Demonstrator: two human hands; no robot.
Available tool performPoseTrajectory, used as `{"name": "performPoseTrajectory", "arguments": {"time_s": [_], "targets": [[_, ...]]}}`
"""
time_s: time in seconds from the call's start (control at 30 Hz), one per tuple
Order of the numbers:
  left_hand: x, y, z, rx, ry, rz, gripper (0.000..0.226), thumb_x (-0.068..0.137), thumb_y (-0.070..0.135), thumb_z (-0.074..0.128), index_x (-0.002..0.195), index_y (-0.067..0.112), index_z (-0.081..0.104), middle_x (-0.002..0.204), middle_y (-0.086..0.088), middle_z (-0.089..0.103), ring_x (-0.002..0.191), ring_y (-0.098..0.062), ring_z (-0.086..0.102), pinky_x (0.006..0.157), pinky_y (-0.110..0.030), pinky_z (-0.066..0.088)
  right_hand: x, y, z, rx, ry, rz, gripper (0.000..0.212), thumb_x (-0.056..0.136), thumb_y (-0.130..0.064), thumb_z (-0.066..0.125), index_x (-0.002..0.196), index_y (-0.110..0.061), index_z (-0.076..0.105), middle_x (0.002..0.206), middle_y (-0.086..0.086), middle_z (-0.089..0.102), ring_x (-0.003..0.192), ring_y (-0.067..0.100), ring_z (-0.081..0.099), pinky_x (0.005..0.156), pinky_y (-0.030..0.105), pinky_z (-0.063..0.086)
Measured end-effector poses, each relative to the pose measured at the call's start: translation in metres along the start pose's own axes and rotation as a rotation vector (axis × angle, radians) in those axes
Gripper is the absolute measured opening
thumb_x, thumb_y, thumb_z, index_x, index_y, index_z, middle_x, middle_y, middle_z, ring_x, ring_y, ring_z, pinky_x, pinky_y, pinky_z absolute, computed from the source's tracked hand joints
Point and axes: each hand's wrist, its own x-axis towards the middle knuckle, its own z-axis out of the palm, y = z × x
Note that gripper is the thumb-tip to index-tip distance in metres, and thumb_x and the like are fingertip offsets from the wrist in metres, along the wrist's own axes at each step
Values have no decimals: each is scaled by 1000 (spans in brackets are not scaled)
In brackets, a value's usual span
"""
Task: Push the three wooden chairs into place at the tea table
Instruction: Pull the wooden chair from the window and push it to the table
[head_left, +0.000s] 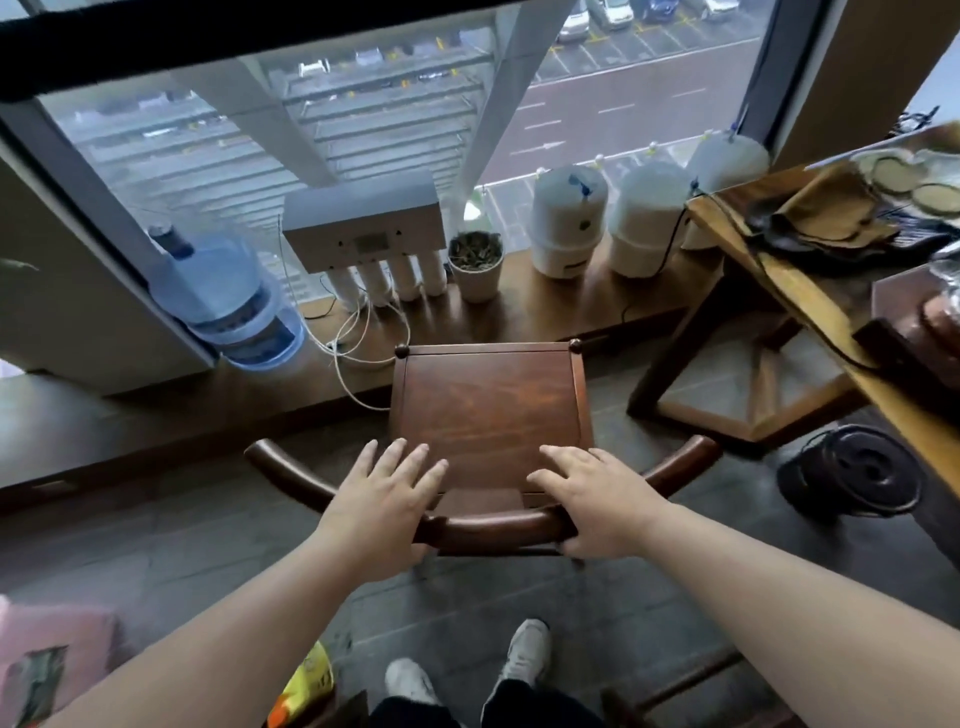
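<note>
A dark wooden chair with a square seat and a curved back rail stands in front of me, facing the window. My left hand rests on the back rail left of centre, fingers spread forward over the seat's rear edge and thumb under the rail. My right hand sits on the rail right of centre, fingers extended and thumb hooked beneath. The tea table, a thick wooden slab on angled legs, stands to the right of the chair, apart from it. No other chair is clearly in view.
Along the window ledge stand a blue water jug, a water filter unit with loose tubes, a plant pot and white tanks. A black round fan lies on the floor under the table edge. My shoes are below.
</note>
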Motion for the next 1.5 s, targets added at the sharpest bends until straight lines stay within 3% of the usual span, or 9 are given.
{"name": "performPoseTrajectory", "arguments": {"time_s": [0.17, 0.27, 0.37, 0.43, 0.5, 0.57, 0.83, 1.33, 1.5], "targets": [[14, -9, 11, -2, -41, 73, 99, 72, 66, 53, 149, 23, 8, 158, -11, 16, 143, -32, 8, 113, -57, 0, 13, 2, 1, 4, -69, -12, 75, 72, -48, 69, 138, -24, 42, 160, 14, 24, 142, 27, 28, 110, 44, 32], [17, -12, 18, 15, -112, 109, 94, 77, 56, 57, 149, 22, 7, 158, -12, 16, 143, -33, 9, 114, -57, 1, 14, 2, -1, 13, -100, 6, 73, 72, -47, 67, 138, -26, 43, 157, 10, 30, 137, 27, 35, 104, 43, 39], [19, -12, 24, -32, -170, 87, 79, 78, 41, 57, 146, 24, 21, 147, -7, 39, 133, -32, 32, 111, -52, 21, 15, 1, -4, 11, -155, 33, 61, 71, -48, 64, 127, -28, 49, 130, 2, 56, 115, 25, 54, 85, 38, 49], [19, -12, 24, -106, -172, 70, 58, 75, 35, 56, 131, 29, 41, 113, 2, 61, 103, -27, 57, 86, -42, 44, 15, -2, -8, 16, -219, 66, 45, 71, -45, 61, 112, -30, 53, 100, -3, 65, 91, 25, 63, 69, 34, 50], [21, -14, 23, -122, -141, 103, 32, 73, 31, 54, 105, 30, 50, 79, 9, 58, 76, -23, 61, 58, -34, 42, 19, -4, -15, 11, -305, 86, 28, 71, -41, 61, 97, -30, 58, 79, -7, 62, 74, 24, 61, 64, 33, 52], [23, -16, 20, -112, -149, 144, 22, 70, 30, 54, 91, 31, 49, 68, 8, 53, 68, -23, 61, 52, -32, 35, 23, -7, -22, 15, -369, 102, 21, 72, -36, 61, 89, -26, 64, 75, -6, 61, 70, 23, 60, 67, 34, 56], [19, -16, 25, -94, -97, 201, 13, 69, 34, 50, 74, 29, 40, 65, 7, 57, 63, -23, 61, 51, -32, 31, 10, -16, -13, 24, -342, 126, 21, 74, -31, 60, 92, -23, 67, 80, -3, 65, 72, 24, 62, 69, 37, 57], [53, 14, 8, 76, -132, 514, 15, 72, 35, 47, 85, 26, 47, 77, 5, 61, 66, -23, 60, 51, -32, 33, -60, -28, 33, 249, -284, 342, 27, 76, -39, 63, 100, -26, 64, 77, -7, 57, 74, 23, 60, 71, 39, 55], [75, 28, -2, 169, -137, 629, 23, 73, 39, 45, 92, 28, 52, 80, 7, 61, 67, -20, 62, 52, -32, 37, -85, -33, 44, 333, -263, 447, 20, 76, -34, 59, 94, -25, 64, 81, -4, 61, 75, 25, 61, 72, 40, 55]]}}
